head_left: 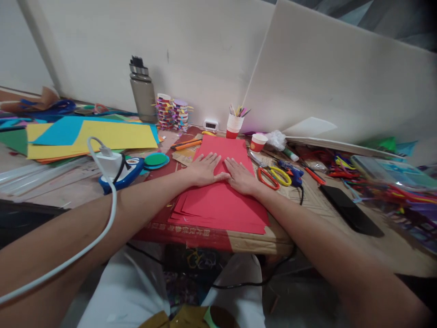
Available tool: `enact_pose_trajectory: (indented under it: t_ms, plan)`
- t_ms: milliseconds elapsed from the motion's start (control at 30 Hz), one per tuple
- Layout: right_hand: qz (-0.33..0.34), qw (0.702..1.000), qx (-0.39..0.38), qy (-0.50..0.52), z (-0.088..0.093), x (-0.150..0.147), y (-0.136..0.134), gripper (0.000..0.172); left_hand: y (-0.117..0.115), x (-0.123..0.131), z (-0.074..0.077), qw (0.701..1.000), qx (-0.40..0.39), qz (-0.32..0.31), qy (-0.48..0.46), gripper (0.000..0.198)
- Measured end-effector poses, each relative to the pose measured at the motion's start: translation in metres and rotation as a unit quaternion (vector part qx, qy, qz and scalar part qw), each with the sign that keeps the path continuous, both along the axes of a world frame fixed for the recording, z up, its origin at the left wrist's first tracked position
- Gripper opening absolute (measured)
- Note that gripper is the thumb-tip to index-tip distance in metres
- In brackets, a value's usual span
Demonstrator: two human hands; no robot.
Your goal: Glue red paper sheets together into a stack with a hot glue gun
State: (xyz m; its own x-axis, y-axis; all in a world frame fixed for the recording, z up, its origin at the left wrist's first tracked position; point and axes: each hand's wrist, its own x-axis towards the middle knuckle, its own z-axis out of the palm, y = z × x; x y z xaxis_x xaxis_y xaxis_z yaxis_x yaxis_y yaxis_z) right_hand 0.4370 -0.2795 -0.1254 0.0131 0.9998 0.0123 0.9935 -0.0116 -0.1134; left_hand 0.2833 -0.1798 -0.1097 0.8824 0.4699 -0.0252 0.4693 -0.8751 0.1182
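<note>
The person's left hand [206,171] and right hand [240,176] lie flat, fingers extended, on the red paper stack [218,207] (thumbs close together). Cardboard [259,243] supports the stack; scissors [272,169] lie right of it, yellow paper [118,137] left.

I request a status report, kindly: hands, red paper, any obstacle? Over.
Left hand and right hand palm-down on red paper. Paper stacked, near edges uneven. Possible obstacle: scissors by its right edge.
</note>
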Motion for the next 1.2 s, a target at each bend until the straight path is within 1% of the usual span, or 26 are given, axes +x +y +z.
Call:
enact_pose_trajectory:
  t_ms: [267, 467, 600, 700, 867, 1000, 1100, 1200]
  plan:
    - [-0.054, 0.998, -0.022, -0.001, 0.005, 0.004, -0.015, 0.075, 0.002, 0.0, -0.002, 1.0, 0.007, -0.014, 0.007, 0.102]
    - [-0.069, 0.997, -0.033, 0.007, 0.008, 0.006, -0.025, 0.079, 0.005, -0.001, -0.005, 1.0, 0.004, -0.016, -0.007, 0.107]
    - [-0.069, 0.997, -0.027, 0.003, 0.003, 0.01, -0.028, 0.077, 0.002, -0.002, -0.003, 1.0, 0.002, -0.018, -0.015, 0.103]
    - [-0.067, 0.998, -0.02, -0.007, -0.003, 0.012, -0.027, 0.078, -0.001, -0.003, -0.002, 1.0, -0.003, -0.007, -0.011, 0.1]
    - [-0.065, 0.998, -0.008, -0.021, -0.008, 0.013, -0.027, 0.081, -0.003, -0.004, 0.0, 0.999, -0.012, -0.029, -0.006, 0.09]
    - [-0.073, 0.997, -0.01, -0.029, -0.009, 0.012, -0.028, 0.078, -0.003, -0.003, -0.001, 0.999, -0.012, -0.036, -0.004, 0.092]
    - [-0.074, 0.996, -0.012, -0.053, -0.008, 0.01, -0.028, 0.074, -0.004, -0.003, -0.002, 0.999, -0.01, -0.035, -0.007, 0.093]
    - [-0.063, 0.993, -0.012, -0.098, -0.005, 0.007, -0.027, 0.063, -0.005, -0.003, -0.004, 0.999, -0.01, -0.03, -0.016, 0.095]
